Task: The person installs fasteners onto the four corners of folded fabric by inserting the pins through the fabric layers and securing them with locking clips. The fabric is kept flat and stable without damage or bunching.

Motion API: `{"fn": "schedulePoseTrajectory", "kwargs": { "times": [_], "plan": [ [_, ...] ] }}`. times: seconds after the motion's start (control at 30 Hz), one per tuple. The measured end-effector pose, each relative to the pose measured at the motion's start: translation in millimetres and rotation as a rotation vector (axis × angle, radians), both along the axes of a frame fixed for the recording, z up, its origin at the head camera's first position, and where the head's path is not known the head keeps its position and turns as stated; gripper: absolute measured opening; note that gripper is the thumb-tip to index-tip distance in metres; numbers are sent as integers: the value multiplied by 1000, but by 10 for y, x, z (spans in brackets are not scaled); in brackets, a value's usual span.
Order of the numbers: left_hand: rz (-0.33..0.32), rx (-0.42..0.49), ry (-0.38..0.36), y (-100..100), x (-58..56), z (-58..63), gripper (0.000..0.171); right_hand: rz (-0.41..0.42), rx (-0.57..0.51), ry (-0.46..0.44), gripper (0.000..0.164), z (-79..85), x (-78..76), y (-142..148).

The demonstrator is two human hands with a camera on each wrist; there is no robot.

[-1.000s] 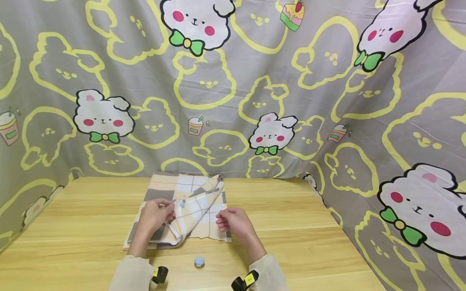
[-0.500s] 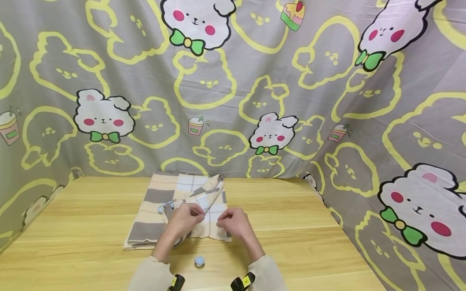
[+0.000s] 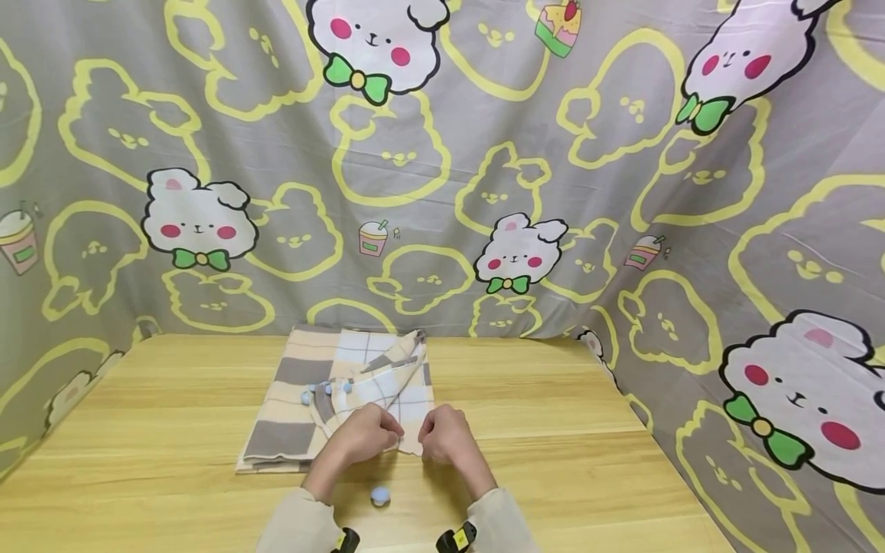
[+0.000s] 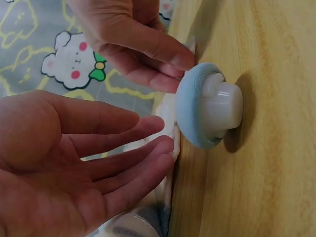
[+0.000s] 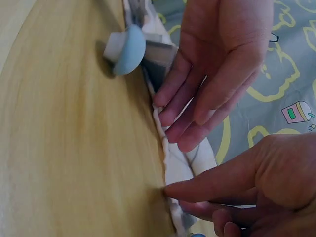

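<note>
A folded plaid fleece blanket (image 3: 290, 407) lies on the table, its upper layer folded back over the middle. My right hand (image 3: 447, 436) pinches the near right corner of the fleece between thumb and fingers. Facing it, my left hand (image 3: 368, 432) has its fingers extended and slightly bent, fingertips right at the blanket's near edge; nothing is held in it. In the left wrist view a blue-capped, white-stemmed mushroom-shaped piece (image 4: 200, 106) stands on the table in front of both hands. Several similar blue pieces (image 3: 347, 386) sit on the folded-back layer.
The wooden table (image 3: 553, 445) extends to both sides of the blanket. A grey cloth printed with rabbits (image 3: 415, 215) hangs behind the table and along its sides. Each sleeve cuff carries a black wrist camera (image 3: 456, 538).
My left hand has left the folded-back layer and moved right to the blanket's near edge, uncovering the blue pieces. My right hand has shifted slightly left and nearer, to the corner.
</note>
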State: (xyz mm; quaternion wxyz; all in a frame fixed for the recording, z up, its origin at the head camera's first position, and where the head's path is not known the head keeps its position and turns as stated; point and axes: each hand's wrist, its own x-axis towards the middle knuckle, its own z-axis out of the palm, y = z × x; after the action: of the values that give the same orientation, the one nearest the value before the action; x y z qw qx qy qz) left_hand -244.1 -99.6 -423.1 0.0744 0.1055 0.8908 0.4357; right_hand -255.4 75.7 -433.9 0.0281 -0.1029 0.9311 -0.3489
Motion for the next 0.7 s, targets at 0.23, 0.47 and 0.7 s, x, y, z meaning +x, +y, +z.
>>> {"fn": "schedulePoseTrajectory", "kwargs": {
  "times": [0.23,0.47,0.7],
  "plan": [
    [-2,-10,-23,12,1,-7,15,-8,49,85,20,-31,-9,-16],
    [-29,76,-22,41,20,9,24,-18,-10,115,20,16,-7,-15],
    [-21,152,14,57,11,6,31,-48,-41,172,16,58,-9,-31]
  ]
}}
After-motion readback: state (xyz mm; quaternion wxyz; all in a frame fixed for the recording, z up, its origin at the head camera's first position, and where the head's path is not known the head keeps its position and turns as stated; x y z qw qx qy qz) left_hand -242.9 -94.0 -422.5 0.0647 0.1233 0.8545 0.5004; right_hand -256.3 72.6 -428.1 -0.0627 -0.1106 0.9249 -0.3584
